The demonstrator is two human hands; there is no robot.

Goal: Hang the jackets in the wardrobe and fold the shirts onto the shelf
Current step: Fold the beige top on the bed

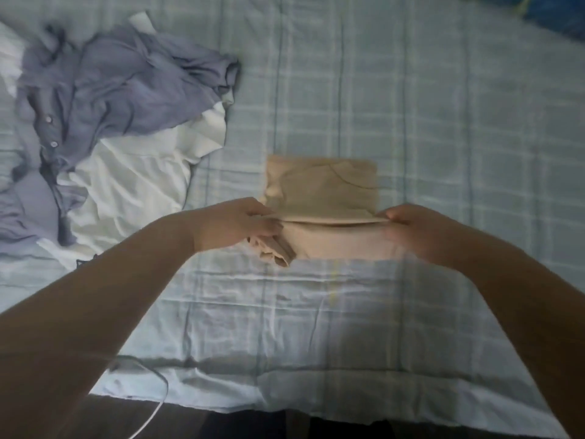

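Two hands pinch the folded beige cotton shirt (323, 198) mid-bed: your left hand (240, 223) and right hand (411, 226) each grip a side edge. Crumpled grey-blue button shirt (110, 80) lies toward the bed's (443, 122) far-left corner.

Matt beige cloth shirt (323, 188); crumpled grey-blue woven shirt (104, 87); smooth white garment (133, 179); wrinkled checked cotton bedsheet (443, 122).

Pale checked bedsheet (443, 122), white cable (152, 416) at its near edge, blue fabric (557, 17) top right.
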